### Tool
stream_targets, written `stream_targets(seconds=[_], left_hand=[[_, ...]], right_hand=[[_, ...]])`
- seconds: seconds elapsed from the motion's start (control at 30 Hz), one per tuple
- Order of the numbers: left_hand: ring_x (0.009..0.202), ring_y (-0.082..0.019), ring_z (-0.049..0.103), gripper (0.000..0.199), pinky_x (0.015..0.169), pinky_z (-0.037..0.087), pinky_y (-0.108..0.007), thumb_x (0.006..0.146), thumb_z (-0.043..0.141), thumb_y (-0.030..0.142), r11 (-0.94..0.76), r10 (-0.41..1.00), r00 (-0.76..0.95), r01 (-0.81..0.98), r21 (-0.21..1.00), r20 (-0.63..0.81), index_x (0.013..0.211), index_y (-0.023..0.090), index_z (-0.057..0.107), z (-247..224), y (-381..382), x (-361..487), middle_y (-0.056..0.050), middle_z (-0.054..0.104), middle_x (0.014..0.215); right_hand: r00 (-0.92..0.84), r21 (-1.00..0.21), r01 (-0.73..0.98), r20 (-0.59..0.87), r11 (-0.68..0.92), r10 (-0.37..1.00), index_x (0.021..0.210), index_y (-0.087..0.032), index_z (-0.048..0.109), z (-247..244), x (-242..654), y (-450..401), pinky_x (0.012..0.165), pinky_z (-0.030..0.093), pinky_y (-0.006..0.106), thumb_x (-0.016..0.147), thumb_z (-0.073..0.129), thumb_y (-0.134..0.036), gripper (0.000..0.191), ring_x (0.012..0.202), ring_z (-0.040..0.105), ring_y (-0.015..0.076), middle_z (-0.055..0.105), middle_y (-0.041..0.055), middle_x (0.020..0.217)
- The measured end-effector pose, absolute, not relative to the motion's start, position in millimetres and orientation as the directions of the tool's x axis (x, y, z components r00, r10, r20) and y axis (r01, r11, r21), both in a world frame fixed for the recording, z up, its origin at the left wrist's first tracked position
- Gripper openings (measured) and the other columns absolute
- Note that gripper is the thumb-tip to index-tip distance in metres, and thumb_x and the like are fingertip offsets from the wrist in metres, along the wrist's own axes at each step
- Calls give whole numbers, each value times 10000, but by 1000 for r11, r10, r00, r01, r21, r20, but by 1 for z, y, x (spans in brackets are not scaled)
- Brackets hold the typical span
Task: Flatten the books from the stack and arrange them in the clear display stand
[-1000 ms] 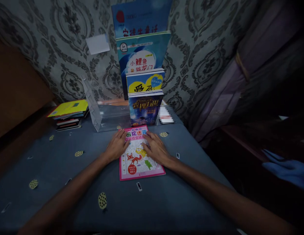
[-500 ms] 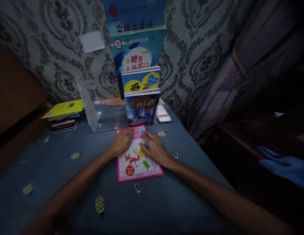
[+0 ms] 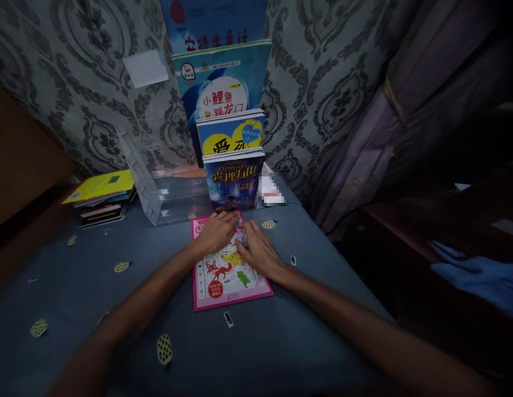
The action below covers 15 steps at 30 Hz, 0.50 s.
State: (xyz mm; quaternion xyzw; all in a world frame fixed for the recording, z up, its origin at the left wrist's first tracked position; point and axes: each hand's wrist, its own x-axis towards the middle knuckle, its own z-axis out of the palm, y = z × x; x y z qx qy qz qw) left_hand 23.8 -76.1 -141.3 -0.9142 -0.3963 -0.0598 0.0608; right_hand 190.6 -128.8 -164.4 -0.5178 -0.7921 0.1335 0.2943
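A pink-bordered children's book point(image 3: 235, 295) with a fox and a tiger on its cover lies flat on the cloth-covered table. Across its upper part rests my left hand point(image 3: 217, 232), palm down with fingers stretched out, covering much of the title. My right hand point(image 3: 258, 249) lies on the book's right edge, fingers extended and thumb apart, close to the left fingertips. Just behind the hands, a dark blue book point(image 3: 235, 175) stands upright in a clear acrylic rack point(image 3: 146, 187).
Behind it in the rack stand a yellow-and-blue book point(image 3: 229, 132), a teal book point(image 3: 221, 69) and a taller blue one point(image 3: 215, 19). At left sits a stack of books point(image 3: 101, 190). White packaging point(image 3: 270, 190) lies right of the rack; a curtain point(image 3: 363, 138) hangs at right.
My left hand has slid rightward across the top of the pink book, closer to my right hand, which stays on the right edge. The whole view has shifted slightly.
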Motion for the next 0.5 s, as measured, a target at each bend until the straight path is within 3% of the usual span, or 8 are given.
stream_targets(seconds=[0.23,0.5], left_hand=[[1234,-274,540,436,1024,412,-438,1023,367,260,-691,705,686,721,-40,183,1396,120,545,-141,-72,26,-121,553,1481],[1223,-260,539,438,983,420,-428,1036,337,265,-699,702,682,715,16,206,1412,176,545,-145,-72,22,-86,565,1473]], right_hand=[[-389,-521,687,325,506,862,1077,-166,605,-163,202,-123,931,515,388,907,512,-149,194,1009,619,243,617,119,1107],[-437,-552,607,368,571,820,1053,-215,724,-158,220,-112,975,502,420,918,481,-140,288,1037,668,253,751,83,1046]])
